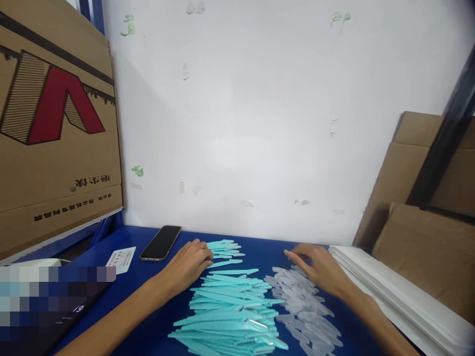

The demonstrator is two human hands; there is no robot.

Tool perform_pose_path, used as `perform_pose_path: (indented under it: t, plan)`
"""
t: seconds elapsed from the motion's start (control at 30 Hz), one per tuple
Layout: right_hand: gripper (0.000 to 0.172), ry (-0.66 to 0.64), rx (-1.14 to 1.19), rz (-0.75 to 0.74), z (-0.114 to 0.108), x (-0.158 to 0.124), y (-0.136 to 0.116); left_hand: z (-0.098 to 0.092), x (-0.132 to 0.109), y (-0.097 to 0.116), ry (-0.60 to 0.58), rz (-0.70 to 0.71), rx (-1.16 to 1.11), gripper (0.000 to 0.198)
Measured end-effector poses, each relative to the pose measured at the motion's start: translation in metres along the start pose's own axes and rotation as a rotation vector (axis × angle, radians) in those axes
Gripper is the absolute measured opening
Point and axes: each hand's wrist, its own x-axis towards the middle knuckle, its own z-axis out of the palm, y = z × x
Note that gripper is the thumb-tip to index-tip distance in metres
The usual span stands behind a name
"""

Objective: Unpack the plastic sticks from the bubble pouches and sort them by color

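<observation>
Slim turquoise eyebrow razors (230, 296) lie in a long pile on the blue table, mostly pointing sideways. A smaller group of the same razors (226, 247) sits at the far end. My left hand (193, 259) is by this group, its fingers curled and closed on the handle end of one razor (226, 263). To the right of the pile are many clear, frosted plastic covers (304, 306). Over their far end hovers my right hand (315, 262), thumb stretched toward the razors and fingers bent. Whatever it may pinch is too small to make out.
A black phone (161, 243) and a white printed card (121, 259) lie at the left. A large cardboard box (59, 163) stands beyond them. White folded sheets (401, 296) and cardboard (426, 257) line the right side. A white wall (237, 123) closes the back.
</observation>
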Motion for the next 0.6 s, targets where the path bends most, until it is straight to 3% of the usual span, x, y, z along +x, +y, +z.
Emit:
perform_pose_path:
  t: [0.13,0.6]
  plan:
    - [0.056,0.019,-0.033,-0.048,0.003,-0.001,-0.006,0.008,0.0,-0.01,-0.032,-0.025,-0.001,0.022]
    - [0.053,0.036,-0.095,-0.188,0.007,-0.007,-0.04,0.018,-0.003,-0.006,-0.039,-0.06,0.016,0.016]
